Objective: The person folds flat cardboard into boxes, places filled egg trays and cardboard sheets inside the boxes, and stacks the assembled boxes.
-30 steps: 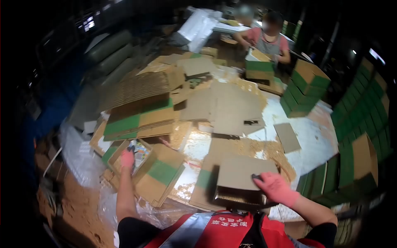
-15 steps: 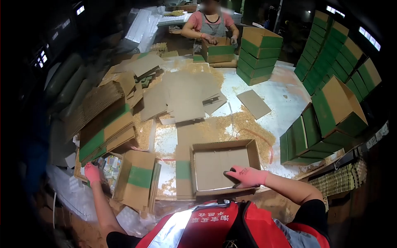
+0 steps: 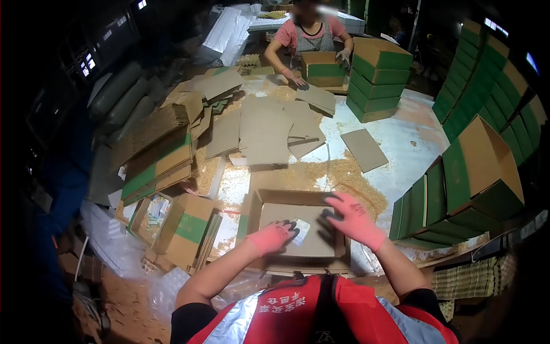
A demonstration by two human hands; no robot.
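An open cardboard box [image 3: 298, 250] stands in front of me on the table. My left hand [image 3: 271, 236], in a pink glove with dark fingertips, reaches inside it. Its bent fingers are on the edge of a small printed card [image 3: 300, 232], low over the box's bottom. Above the box's right side is my right hand [image 3: 356, 221], gloved alike, fingers apart and holding nothing. To the left, a smaller open box [image 3: 172, 229] holds several printed cards [image 3: 157, 210].
Flattened green-striped cartons [image 3: 154, 172] are piled at left, loose cardboard sheets [image 3: 263, 129] mid-table. Green-banded boxes [image 3: 378, 77] are stacked at the back, more boxes [image 3: 458, 183] at right. Across the table a co-worker [image 3: 312, 37] touches a cardboard sheet. Egg trays [image 3: 467, 281] lie at lower right.
My left hand has moved from the box of cards into the large box, bringing a card. My right hand has lifted from inside toward the right rim. The co-worker's hand has reached onto a sheet.
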